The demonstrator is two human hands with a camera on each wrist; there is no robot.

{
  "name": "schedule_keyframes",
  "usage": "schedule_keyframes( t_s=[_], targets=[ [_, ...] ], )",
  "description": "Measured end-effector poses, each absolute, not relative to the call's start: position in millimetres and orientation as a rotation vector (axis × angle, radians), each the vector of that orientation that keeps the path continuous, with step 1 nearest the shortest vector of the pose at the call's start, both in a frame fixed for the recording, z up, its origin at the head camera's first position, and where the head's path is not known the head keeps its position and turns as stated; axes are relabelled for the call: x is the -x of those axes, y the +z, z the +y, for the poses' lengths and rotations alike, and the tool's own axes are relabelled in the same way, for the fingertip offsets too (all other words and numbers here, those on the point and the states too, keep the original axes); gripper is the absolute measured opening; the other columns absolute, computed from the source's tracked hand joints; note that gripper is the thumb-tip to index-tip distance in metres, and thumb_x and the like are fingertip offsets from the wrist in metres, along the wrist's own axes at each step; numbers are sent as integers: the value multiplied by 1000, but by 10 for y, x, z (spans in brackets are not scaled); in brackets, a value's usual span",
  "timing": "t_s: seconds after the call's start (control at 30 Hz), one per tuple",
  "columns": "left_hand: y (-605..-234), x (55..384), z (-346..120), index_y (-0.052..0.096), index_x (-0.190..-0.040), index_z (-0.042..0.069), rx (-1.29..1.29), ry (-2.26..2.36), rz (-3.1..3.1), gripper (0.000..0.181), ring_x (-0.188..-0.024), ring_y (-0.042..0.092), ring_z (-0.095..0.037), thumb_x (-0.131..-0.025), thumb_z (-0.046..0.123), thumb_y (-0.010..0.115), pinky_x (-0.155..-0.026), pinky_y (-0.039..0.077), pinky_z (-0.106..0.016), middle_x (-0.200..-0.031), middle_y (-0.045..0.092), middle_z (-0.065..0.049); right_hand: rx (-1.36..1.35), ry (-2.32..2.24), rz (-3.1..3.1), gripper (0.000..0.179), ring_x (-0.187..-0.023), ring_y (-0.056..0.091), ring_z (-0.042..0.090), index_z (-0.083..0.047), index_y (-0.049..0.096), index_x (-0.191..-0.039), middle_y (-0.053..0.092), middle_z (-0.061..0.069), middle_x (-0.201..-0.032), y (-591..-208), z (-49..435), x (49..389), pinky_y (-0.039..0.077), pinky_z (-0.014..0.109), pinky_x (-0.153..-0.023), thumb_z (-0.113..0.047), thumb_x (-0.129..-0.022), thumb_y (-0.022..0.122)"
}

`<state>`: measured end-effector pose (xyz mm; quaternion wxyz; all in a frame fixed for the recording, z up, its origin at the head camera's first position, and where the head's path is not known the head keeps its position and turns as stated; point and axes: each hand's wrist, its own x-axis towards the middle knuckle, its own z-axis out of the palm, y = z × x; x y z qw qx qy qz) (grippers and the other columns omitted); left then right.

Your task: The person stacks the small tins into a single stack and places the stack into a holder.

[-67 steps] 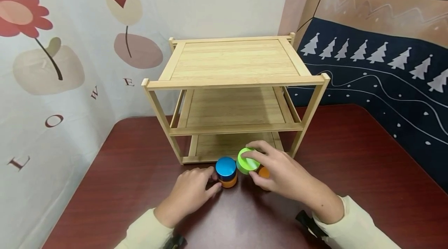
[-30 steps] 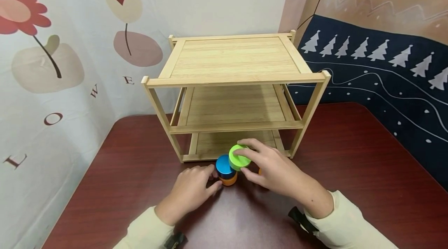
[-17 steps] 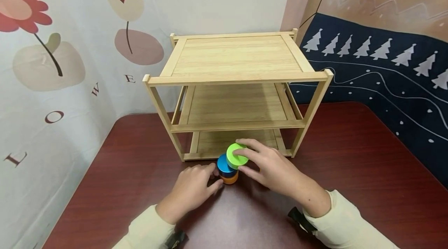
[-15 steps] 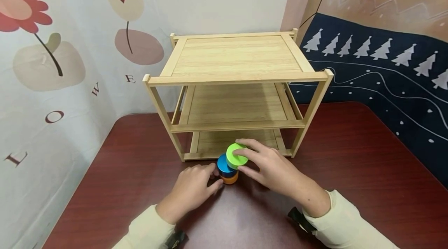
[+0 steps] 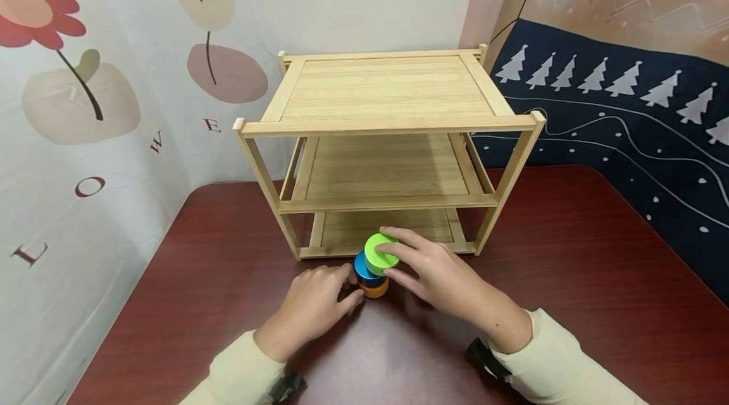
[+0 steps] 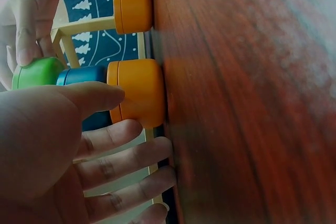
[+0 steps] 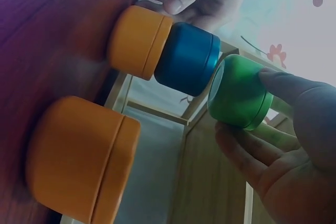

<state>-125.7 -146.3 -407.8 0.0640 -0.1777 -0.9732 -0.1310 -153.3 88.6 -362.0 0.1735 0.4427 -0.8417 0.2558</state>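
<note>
My right hand (image 5: 444, 272) pinches a small round green tin (image 5: 373, 257) between thumb and fingers, a little tilted, over the blue tin (image 5: 364, 269). Whether green and blue touch is hard to tell. The blue tin stands on an orange tin (image 6: 139, 93), which sits on the table. Beside this stack rests my left hand (image 5: 310, 300), fingers fairly straight, with thumb and index finger by the orange tin. A second orange tin (image 7: 81, 158) stands on the table near my right hand; in the head view that hand hides it.
A pale wooden shelf (image 5: 387, 95) with three levels stands just behind the stack on the dark red table (image 5: 604, 291). Printed cloths (image 5: 364, 0) hang behind and at the sides.
My right hand has carried the green tin leftward, from beside the blue tin to over it. The second orange tin has gone out of sight behind that hand. My left hand has stayed put.
</note>
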Motion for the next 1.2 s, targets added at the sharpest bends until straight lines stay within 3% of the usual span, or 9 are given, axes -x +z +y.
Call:
schedule_keyframes(
  t_s=[0.63,1.2],
  targets=[
    [-4082,1246,-1478,62,-86,24,547,-394,-2942,18,-69,61,-13,-92,38,71,-61,48,-36,-73,63,12,-1260,722,-2376,37,-93,73,15,-12,68,-123,59,13,-138,-3669,851,1532,59,27,-78,-18,-89,77],
    [-4090,1243,-1446,63,-87,24,546,-375,-2928,17,-69,61,-14,-93,38,70,-60,47,-35,-73,64,12,-1253,732,-2374,37,-98,73,17,-13,68,-123,59,12,-138,-3704,846,1547,58,27,-77,-19,-88,77]
  ],
)
